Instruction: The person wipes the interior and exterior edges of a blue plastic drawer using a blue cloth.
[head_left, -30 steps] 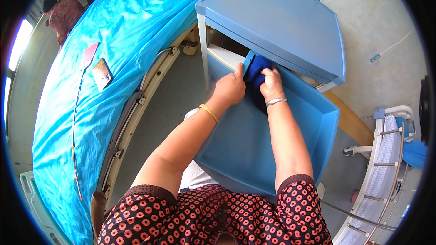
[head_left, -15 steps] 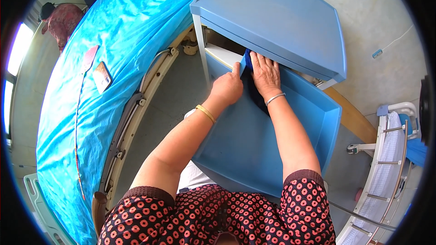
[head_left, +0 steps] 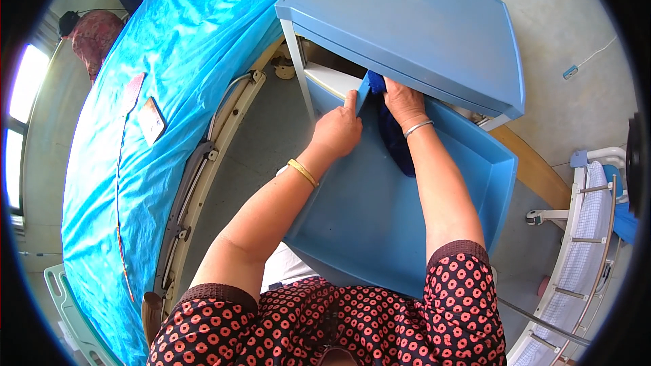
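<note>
My left hand (head_left: 337,129) grips the left side wall of a pulled-out light blue drawer (head_left: 366,244), its index finger stretched along the wall's edge. Inside the drawer's far part, under the lip of the blue bedside cabinet (head_left: 407,20), my right hand (head_left: 405,104) is bent round a dark blue cloth (head_left: 397,135). Its fingertips are out of sight. The cloth bunches up against the left wall beside my thumb and trails down toward the drawer floor.
To the left stands a bed under a bright blue plastic cover (head_left: 95,183), with a phone (head_left: 152,122) and a pink fly swatter (head_left: 133,91) on it. A railed bed (head_left: 583,230) stands at the right. A white cord with a blue end (head_left: 571,72) lies on the far-right floor.
My right hand has turned from lying flat with fingers stretched to bent, fingers now hidden. It moved slightly right, and more of the cloth shows. My left hand stays on the drawer wall.
</note>
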`<state>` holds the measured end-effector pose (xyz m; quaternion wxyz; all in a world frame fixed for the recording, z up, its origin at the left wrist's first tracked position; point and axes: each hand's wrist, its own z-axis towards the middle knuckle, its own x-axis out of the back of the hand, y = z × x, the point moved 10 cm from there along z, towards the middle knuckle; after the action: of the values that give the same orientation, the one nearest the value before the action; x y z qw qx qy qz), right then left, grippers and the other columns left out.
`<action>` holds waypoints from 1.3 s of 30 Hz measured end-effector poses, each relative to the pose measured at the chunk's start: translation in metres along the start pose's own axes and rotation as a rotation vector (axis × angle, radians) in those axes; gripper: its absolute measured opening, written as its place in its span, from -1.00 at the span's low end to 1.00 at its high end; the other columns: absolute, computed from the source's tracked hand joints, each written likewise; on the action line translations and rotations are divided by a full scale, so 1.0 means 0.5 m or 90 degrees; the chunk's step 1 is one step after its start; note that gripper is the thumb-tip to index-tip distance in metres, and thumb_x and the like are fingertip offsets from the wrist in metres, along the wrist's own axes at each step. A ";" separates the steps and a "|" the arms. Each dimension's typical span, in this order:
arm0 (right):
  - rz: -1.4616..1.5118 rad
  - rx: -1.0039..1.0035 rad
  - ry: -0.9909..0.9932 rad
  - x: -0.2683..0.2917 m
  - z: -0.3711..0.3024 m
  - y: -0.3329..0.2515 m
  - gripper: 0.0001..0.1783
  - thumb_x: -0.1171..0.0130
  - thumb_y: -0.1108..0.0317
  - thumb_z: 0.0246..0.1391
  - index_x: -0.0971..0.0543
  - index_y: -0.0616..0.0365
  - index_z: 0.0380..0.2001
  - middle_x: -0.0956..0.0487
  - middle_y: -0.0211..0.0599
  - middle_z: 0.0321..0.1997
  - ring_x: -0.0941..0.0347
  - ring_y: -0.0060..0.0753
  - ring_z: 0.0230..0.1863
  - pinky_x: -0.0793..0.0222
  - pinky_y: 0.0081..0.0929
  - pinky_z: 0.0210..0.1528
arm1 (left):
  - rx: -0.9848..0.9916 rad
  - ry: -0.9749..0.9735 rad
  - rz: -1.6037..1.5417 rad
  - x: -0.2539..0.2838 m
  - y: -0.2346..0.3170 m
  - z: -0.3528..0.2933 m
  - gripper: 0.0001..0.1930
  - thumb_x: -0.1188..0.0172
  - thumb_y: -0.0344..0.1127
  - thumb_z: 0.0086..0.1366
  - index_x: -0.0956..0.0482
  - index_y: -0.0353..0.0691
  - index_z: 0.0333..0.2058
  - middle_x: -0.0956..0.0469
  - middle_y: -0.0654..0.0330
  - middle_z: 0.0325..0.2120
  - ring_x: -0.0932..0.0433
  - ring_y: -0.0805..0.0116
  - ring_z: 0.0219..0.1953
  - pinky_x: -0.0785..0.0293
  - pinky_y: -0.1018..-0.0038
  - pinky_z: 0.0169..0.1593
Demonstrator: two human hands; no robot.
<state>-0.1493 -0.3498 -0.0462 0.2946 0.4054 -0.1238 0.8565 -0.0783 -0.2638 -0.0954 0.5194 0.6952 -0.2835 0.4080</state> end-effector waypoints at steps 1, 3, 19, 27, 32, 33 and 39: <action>0.004 -0.015 -0.003 0.000 -0.007 0.006 -0.66 -0.01 0.49 -0.14 -0.43 0.10 -0.19 -0.46 -0.11 -0.19 -0.36 -0.02 -0.12 -0.27 -0.19 -0.06 | 0.003 -0.002 0.000 0.000 -0.001 -0.001 -0.41 0.07 -0.28 0.16 0.03 -0.31 0.13 -0.50 -0.17 -0.41 -0.49 -0.10 -0.32 -0.39 0.17 -0.20; -0.006 -0.034 0.000 -0.004 -0.019 0.019 -0.58 -0.13 0.47 -0.23 -0.40 0.15 -0.17 -0.46 -0.08 -0.18 -0.36 0.00 -0.13 -0.27 -0.20 -0.06 | -0.008 0.006 -0.014 0.005 0.005 -0.001 -0.41 0.07 -0.28 0.16 0.03 -0.29 0.14 -0.50 -0.18 -0.40 -0.49 -0.10 -0.32 -0.39 0.17 -0.19; -0.124 -0.416 0.064 0.042 -0.033 0.069 -0.26 -0.24 -0.12 -0.27 -0.38 0.19 -0.10 -0.39 0.05 -0.04 -0.22 0.03 0.05 -0.04 -0.06 0.06 | -0.017 -0.003 -0.001 0.001 0.011 0.001 -0.43 0.06 -0.31 0.16 0.02 -0.32 0.12 -0.49 -0.20 -0.40 -0.49 -0.10 -0.33 -0.41 0.17 -0.23; -0.038 -0.294 -0.030 0.020 -0.078 0.086 -0.34 -0.35 0.25 -0.36 -0.38 0.14 -0.08 -0.42 -0.01 -0.06 -0.29 0.02 0.02 -0.09 -0.14 0.08 | -0.004 0.013 -0.055 0.002 -0.007 0.001 -0.44 0.05 -0.31 0.15 0.00 -0.26 0.11 -0.49 -0.17 -0.41 -0.48 -0.11 -0.31 -0.39 0.16 -0.21; -0.067 -0.339 -0.029 0.077 -0.137 0.175 -0.39 -0.31 0.16 -0.29 -0.43 0.11 -0.08 -0.36 0.00 0.04 -0.19 -0.01 0.10 -0.02 -0.17 0.14 | -0.015 -0.003 -0.054 0.010 0.001 -0.004 -0.44 0.06 -0.32 0.15 0.01 -0.27 0.11 -0.49 -0.16 -0.43 -0.49 -0.10 -0.34 -0.40 0.17 -0.22; -0.052 -0.344 -0.037 0.075 -0.138 0.184 -0.36 -0.25 0.07 -0.22 -0.39 0.11 -0.03 -0.34 0.01 0.06 -0.15 -0.01 0.14 0.02 -0.13 0.16 | -0.022 0.000 -0.050 0.006 0.006 -0.003 -0.44 0.06 -0.32 0.16 0.01 -0.27 0.11 -0.49 -0.16 -0.43 -0.49 -0.10 -0.35 -0.41 0.17 -0.23; -0.024 -0.426 -0.192 -0.005 -0.048 0.102 -0.28 -0.09 -0.15 -0.14 -0.34 0.16 0.00 -0.33 0.02 0.06 -0.19 0.00 0.12 -0.02 -0.10 0.14 | -0.023 0.001 -0.006 0.003 0.006 0.001 -0.44 0.07 -0.33 0.16 0.02 -0.33 0.11 -0.49 -0.16 -0.45 -0.50 -0.08 -0.38 -0.42 0.18 -0.26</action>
<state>-0.1935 -0.3806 -0.0622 0.4052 0.4108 -0.4315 0.6935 -0.0798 -0.2654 -0.0925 0.5338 0.6868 -0.2875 0.4009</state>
